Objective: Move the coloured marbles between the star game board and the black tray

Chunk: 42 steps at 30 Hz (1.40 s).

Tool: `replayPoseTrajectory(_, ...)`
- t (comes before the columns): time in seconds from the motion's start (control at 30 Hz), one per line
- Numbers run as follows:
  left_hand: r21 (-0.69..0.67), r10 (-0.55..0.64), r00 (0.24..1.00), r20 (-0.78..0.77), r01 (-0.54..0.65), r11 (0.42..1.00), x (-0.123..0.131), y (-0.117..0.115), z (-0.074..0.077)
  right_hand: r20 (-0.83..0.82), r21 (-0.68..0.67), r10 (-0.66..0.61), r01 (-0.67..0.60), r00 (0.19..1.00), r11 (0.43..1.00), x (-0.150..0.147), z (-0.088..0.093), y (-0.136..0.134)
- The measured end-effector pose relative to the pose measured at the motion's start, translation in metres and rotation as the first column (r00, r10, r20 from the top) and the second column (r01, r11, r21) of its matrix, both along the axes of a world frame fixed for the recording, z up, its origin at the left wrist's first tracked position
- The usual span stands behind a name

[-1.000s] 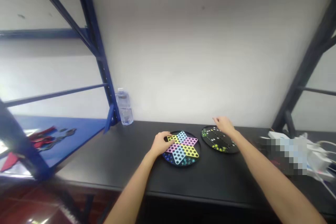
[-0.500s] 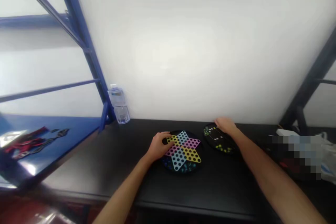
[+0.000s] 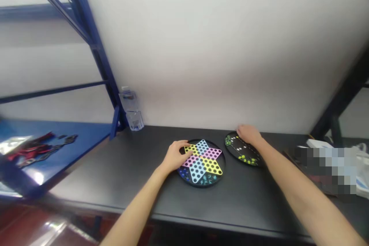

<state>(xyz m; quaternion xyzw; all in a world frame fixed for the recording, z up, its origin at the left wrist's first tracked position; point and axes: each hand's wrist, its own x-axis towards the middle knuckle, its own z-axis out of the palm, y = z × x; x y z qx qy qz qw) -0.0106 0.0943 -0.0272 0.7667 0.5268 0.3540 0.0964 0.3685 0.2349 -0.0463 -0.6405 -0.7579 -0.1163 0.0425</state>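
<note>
A round black Chinese checkers board (image 3: 197, 170) lies on the dark table, with a star of yellow, pink and light-blue points full of holes. Blue and teal marbles (image 3: 208, 179) sit in its near rim sections. My left hand (image 3: 176, 155) rests at the board's left edge, thumb over the star and index finger toward the far rim, the two apart. To the right is a second round black tray (image 3: 236, 151) with green, white and yellow marbles. Over its far right edge, my right hand (image 3: 249, 134) has its fingers curled down; the fingertips and anything in them are hidden.
A clear plastic bottle (image 3: 132, 109) stands by the blue rack post (image 3: 100, 54) at the back left. Red and black straps (image 3: 37, 148) lie on a blue shelf. White bags (image 3: 361, 169) and a blurred-out patch are at the right. A white wall rises behind the table.
The camera view has shifted slightly and the boards look sharper. Both hands stay at nearly the same spots on the board and the tray.
</note>
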Motion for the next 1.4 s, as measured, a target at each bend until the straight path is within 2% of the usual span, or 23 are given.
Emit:
replayPoseTrajectory(0.33, 0.022, 0.0, 1.0, 0.009, 0.0, 1.0, 0.0, 0.001, -0.003, -0.027, 0.044, -0.06, 0.062, 0.998, 0.997, 0.004, -0.002, -0.002)
replayPoseTrajectory(0.6, 0.027, 0.009, 1.0, -0.006, -0.009, 1.0, -0.001, 0.002, -0.003, -0.251, 0.036, -0.182, 0.198, 0.951, 0.98, 0.018, -0.001, 0.008)
replayPoseTrajectory(0.8, 0.013, -0.004, 1.0, -0.008, 0.004, 1.0, -0.001, -0.001, -0.001, -0.363, 0.069, -0.158, 0.195, 0.918, 0.978, 0.036, 0.001, 0.021)
replayPoseTrajectory(0.93, 0.026, -0.01, 1.0, -0.008, 0.01, 1.0, -0.002, -0.001, -0.001, -0.422, 0.043, -0.078, 0.106, 0.903, 0.993, 0.053, 0.007, 0.023)
replayPoseTrajectory(1.03, 0.035, -0.008, 1.0, -0.016, 0.009, 0.999, -0.002, 0.0, -0.001, -0.433, -0.005, -0.03, 0.031, 0.901, 0.999, 0.066, 0.011, 0.016)
replayPoseTrajectory(1.1, 0.031, -0.004, 1.0, -0.024, 0.004, 1.0, -0.003, 0.0, 0.0, -0.44, 0.013, -0.013, 0.021, 0.898, 1.0, 0.073, 0.013, 0.006)
replayPoseTrajectory(1.3, 0.04, 0.006, 1.0, -0.022, -0.005, 0.999, -0.002, 0.0, 0.001, -0.547, 0.182, 0.048, 0.062, 0.836, 0.981, 0.078, 0.011, -0.037)
replayPoseTrajectory(1.4, 0.048, 0.009, 1.0, -0.023, -0.008, 0.999, -0.003, -0.001, 0.002, -0.539, 0.177, 0.009, 0.103, 0.842, 0.979, 0.075, 0.007, -0.05)
